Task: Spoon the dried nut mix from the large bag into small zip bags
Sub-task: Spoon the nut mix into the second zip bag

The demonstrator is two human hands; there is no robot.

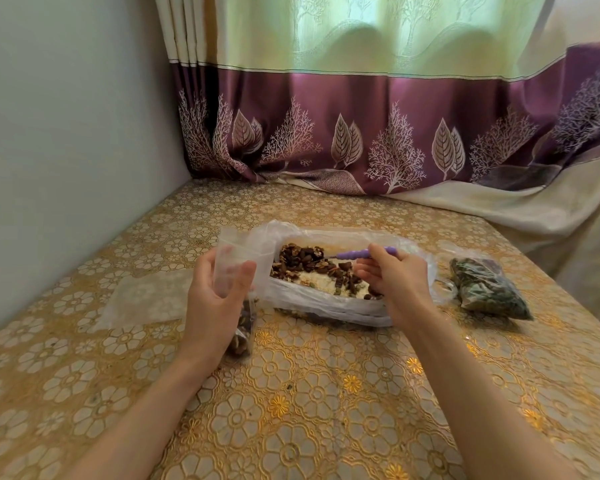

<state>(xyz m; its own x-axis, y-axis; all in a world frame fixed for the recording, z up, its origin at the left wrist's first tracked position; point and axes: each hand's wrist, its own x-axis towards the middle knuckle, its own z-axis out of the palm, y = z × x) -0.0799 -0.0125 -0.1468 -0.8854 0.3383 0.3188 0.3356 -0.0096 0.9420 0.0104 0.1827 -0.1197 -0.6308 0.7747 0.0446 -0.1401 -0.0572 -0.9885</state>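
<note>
The large clear bag (326, 304) lies open mid-table with the dried nut mix (309, 263) heaped inside. My left hand (215, 299) holds a small clear zip bag (234, 261) upright just left of the large bag, its mouth open. Some nuts sit in its lower end (241, 336), below my palm. My right hand (392, 282) pinches a purple spoon (359, 253) by the handle, over the right half of the large bag. The spoon's bowl points left into the mix and is hard to make out.
A filled zip bag (489, 289) of dark and green mix lies at the right. Empty clear zip bags (146, 299) lie flat at the left. A wall bounds the table's left side and a purple curtain (361, 133) hangs behind. The gold floral tablecloth (309, 410) covers the table.
</note>
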